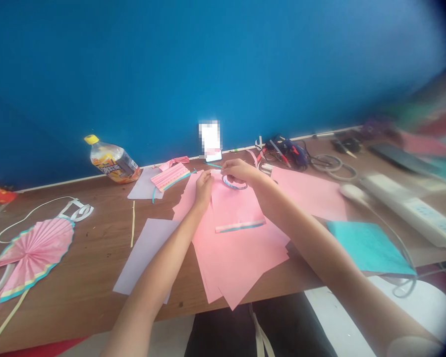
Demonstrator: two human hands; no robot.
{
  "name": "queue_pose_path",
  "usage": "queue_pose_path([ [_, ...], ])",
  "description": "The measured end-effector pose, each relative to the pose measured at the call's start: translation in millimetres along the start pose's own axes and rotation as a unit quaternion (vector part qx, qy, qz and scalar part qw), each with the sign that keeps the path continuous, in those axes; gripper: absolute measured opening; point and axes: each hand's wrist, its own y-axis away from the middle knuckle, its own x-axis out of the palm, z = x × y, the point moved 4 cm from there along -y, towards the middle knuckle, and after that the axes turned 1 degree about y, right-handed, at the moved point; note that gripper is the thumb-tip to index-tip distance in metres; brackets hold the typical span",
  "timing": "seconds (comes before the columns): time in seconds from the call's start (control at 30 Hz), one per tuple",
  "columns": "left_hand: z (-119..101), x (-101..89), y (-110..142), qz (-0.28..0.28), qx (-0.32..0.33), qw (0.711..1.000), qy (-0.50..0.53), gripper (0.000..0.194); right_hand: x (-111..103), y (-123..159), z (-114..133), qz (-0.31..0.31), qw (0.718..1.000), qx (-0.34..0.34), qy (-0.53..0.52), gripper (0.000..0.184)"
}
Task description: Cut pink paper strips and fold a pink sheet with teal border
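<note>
My left hand pinches the far left corner of a pink paper sheet, whose near edge carries a blue and pale stripe. My right hand is closed on a roll of tape close to that sheet's far edge. The fingertips of both hands nearly meet there, and fine detail between them is too small to make out. Beneath lies a fanned stack of larger pink sheets. Left of my left hand rests a pleated pink paper piece with a blue and yellow border.
A phone leans at the wall. Left are a tilted drink bottle, a pink paper fan and a pale lilac sheet. Right are a teal paper stack, a white power strip with cables, and a cluttered tool pile.
</note>
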Motion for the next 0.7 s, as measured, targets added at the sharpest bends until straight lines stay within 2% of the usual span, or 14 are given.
queue_pose_path([
  [0.27, -6.5, 1.0, 2.3, -0.007, 0.021, 1.000, -0.019, 0.022, 1.5, 4.4, 4.0, -0.010, 0.999, 0.013, 0.043, 0.004],
  [0.7, 1.2, -2.9, 0.4, -0.021, 0.018, 0.999, -0.022, 0.019, 1.0, 2.9, 2.6, -0.037, 0.996, 0.003, 0.076, 0.003],
])
